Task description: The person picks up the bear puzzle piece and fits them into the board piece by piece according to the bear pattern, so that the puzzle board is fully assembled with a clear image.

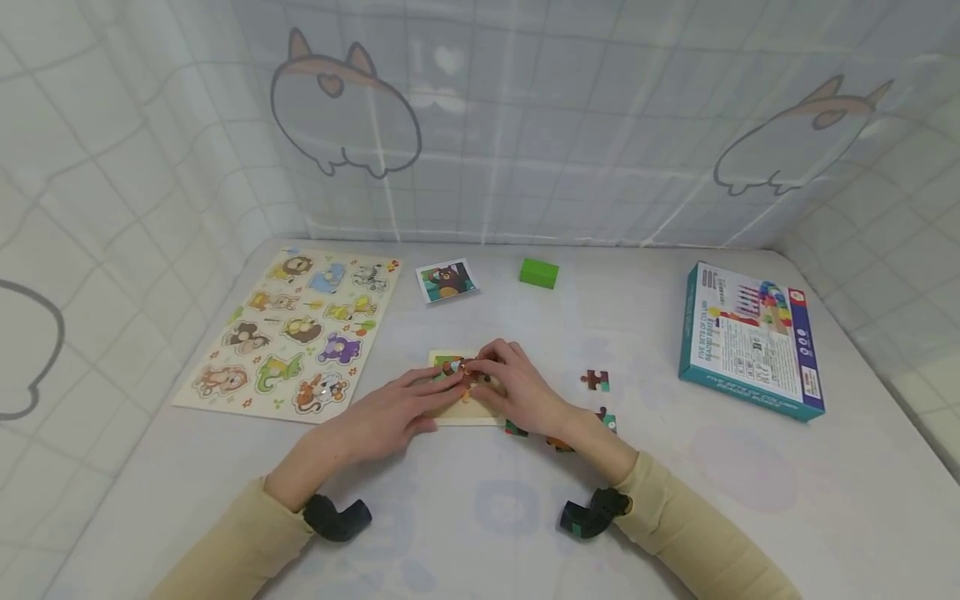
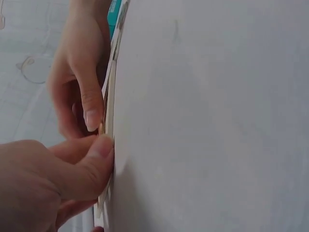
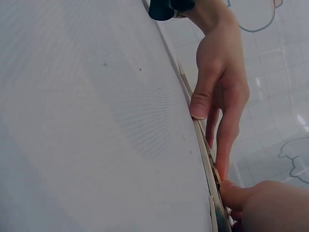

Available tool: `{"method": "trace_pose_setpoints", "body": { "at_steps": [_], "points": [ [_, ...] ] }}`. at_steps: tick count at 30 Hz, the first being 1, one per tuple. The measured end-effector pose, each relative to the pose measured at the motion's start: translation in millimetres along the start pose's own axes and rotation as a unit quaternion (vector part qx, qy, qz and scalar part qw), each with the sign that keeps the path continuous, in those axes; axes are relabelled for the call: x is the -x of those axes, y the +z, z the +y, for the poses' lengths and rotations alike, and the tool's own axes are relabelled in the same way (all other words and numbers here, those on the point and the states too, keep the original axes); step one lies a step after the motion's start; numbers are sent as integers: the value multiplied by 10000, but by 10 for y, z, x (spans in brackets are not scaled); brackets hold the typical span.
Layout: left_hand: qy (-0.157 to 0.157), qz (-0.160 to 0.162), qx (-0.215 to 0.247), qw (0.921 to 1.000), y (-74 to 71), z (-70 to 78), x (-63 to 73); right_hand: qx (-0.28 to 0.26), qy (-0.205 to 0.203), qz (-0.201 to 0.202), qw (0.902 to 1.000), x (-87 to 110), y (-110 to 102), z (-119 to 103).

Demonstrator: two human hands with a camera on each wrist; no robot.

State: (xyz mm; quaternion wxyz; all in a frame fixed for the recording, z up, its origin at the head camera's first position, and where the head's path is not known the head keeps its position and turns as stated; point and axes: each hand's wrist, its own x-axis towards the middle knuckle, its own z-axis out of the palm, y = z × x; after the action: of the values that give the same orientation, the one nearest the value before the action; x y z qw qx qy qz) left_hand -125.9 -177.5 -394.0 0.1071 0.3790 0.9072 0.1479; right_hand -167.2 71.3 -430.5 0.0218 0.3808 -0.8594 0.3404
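Puzzle board: the pale wooden jigsaw board [image 1: 457, 415] lies flat on the tabletop [image 1: 450, 517], under both hands.
Bear piece: a brown jigsaw piece [image 1: 453, 366] sits on the board's upper part, at the fingertips.
Left hand: its fingers [image 1: 390, 417] stretch straight over the board to the piece, the thumb at the near edge.
Right hand: bent fingers [image 1: 521, 392] meet the left fingertips over the piece (whether they pinch or press it, I cannot tell).
Loose pieces: a brown one [image 1: 596, 381] lies right of the board; others [image 1: 560, 445] show partly beneath the right forearm.
Bear card: a small picture card [image 1: 450, 282] lies beyond the board, left of a green block [image 1: 538, 273].
Animal board: a larger puzzle [image 1: 262, 404] lies at left.
Beaded-boxes carton: a teal-sided box [image 1: 753, 342] lies at far right.
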Motion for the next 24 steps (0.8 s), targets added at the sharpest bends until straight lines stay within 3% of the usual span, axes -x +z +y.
{"method": "trace_pose_setpoints", "body": {
  "at_steps": [11, 24],
  "points": [
    [10, 68, -447, 9990, 14, 39, 0, 84, -102, -61, 9999, -13, -5, 18],
    [-122, 143, -229, 9996, 35, 26, 2, 146, -86, -33, 9999, -7, 21, 13]
  ]
}}
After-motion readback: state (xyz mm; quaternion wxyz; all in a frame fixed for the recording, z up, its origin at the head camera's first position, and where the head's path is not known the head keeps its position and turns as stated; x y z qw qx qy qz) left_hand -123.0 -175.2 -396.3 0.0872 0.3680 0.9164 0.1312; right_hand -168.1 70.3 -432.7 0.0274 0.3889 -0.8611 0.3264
